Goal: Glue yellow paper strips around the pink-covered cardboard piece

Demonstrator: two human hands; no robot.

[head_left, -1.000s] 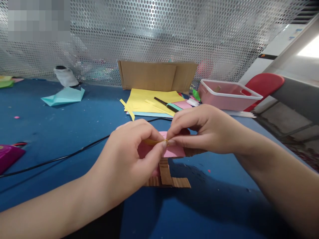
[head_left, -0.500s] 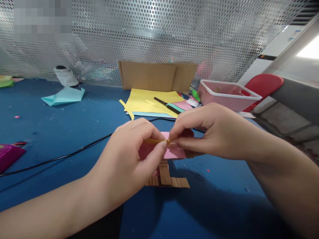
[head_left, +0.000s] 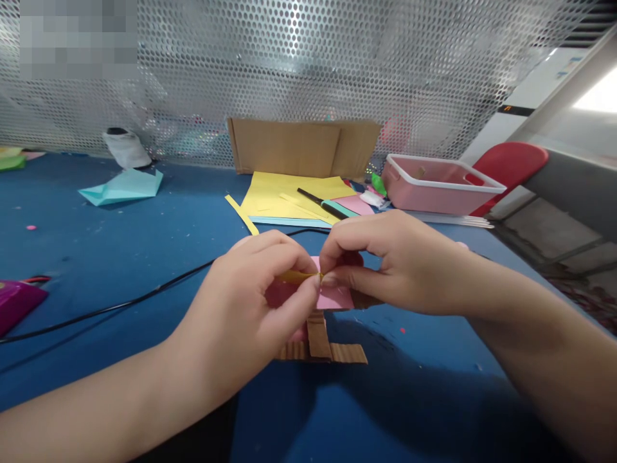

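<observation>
Between thumb and fingers, my left hand [head_left: 255,296] pinches a narrow yellow paper strip [head_left: 292,276] that runs out from its palm. My right hand [head_left: 380,260] pinches the other end of that strip, its fingertips meeting those of the left. Just behind and below the fingertips lies a pink paper piece [head_left: 333,298], partly covered by both hands. Under the pink paper stands a brown corrugated cardboard piece with an upright strip [head_left: 318,335] and a flat foot [head_left: 349,353]. How the pink paper joins the cardboard is hidden.
Yellow paper sheets [head_left: 270,190] with a black-and-teal pen [head_left: 332,209] lie ahead, before a cardboard panel [head_left: 289,145]. A pink basket [head_left: 434,196] stands at right. A black cable [head_left: 144,297] crosses the blue table. Folded light-blue paper [head_left: 125,188] and a purple object [head_left: 22,302] lie left.
My right hand has shifted slightly left, closer to my left fingertips, and less of the strip shows between them. My left hand keeps its pinch nearly in place.
</observation>
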